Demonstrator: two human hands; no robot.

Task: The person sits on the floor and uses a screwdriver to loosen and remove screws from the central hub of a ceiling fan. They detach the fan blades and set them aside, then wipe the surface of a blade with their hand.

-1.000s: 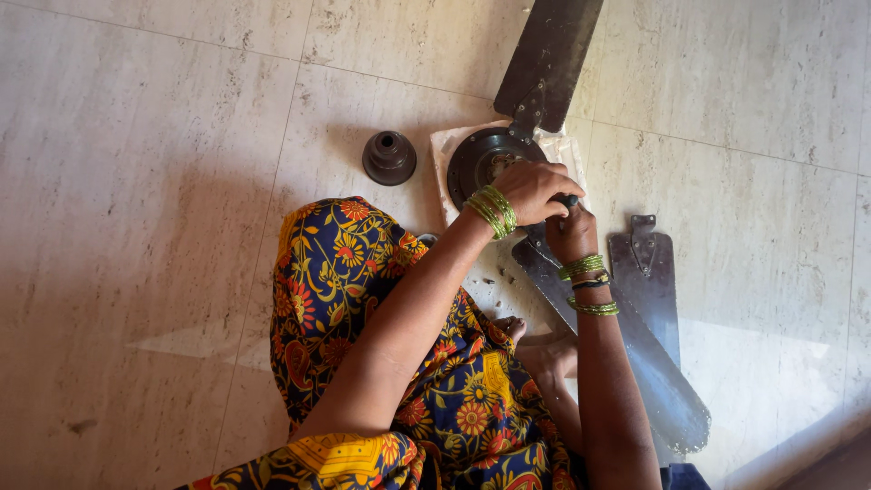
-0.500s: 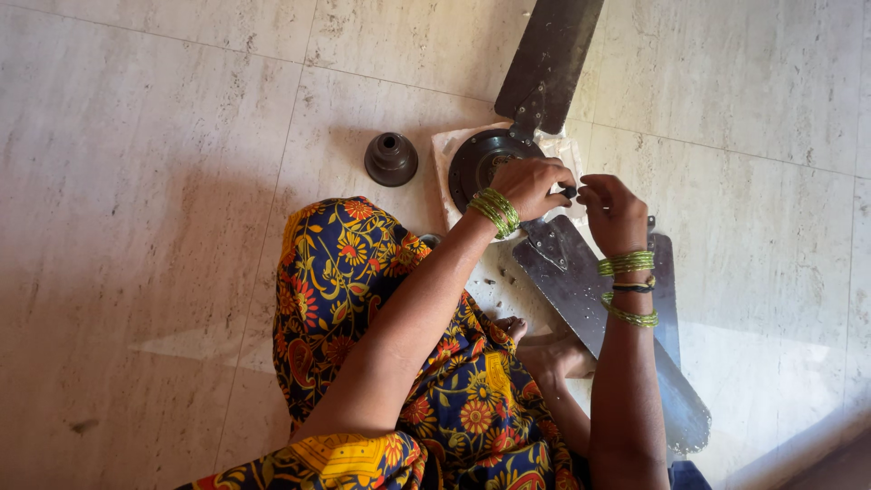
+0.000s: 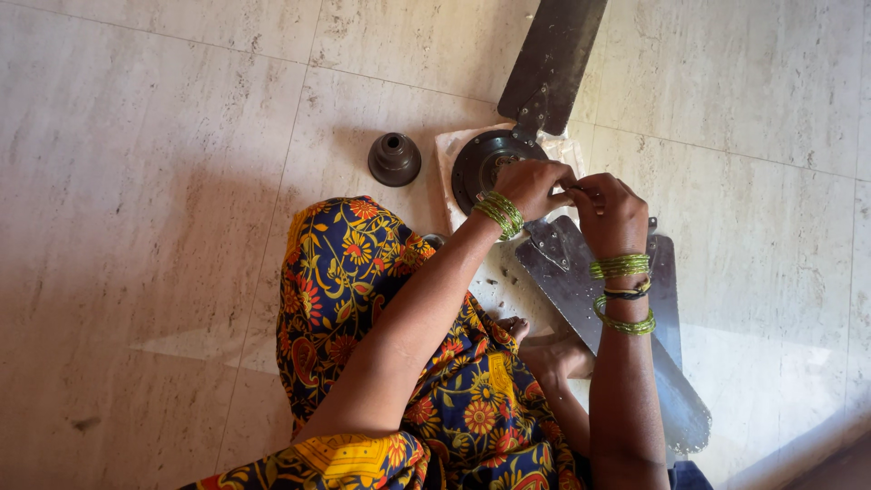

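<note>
Moved: right hand (image 3: pixel 610 210) shifted from the dark round metal fan motor (image 3: pixel 485 163) toward left hand (image 3: pixel 531 186).
Fingers: both pinch something small, unidentifiable.
Progress: one dark blade (image 3: pixel 552 63) attached; another (image 3: pixel 603 318) loose.

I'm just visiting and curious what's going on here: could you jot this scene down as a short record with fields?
Setting: pale stone tile floor
Main thing: dark ceiling fan motor hub with fan blades attached, lying on a white sheet
Left hand: on the hub's edge, fingers pinched
Right hand: meeting the left, gripping something too small to tell
Nearby: dark bell-shaped cover, apart from the hub
Clothing: floral patterned cloth, green bangles
</note>
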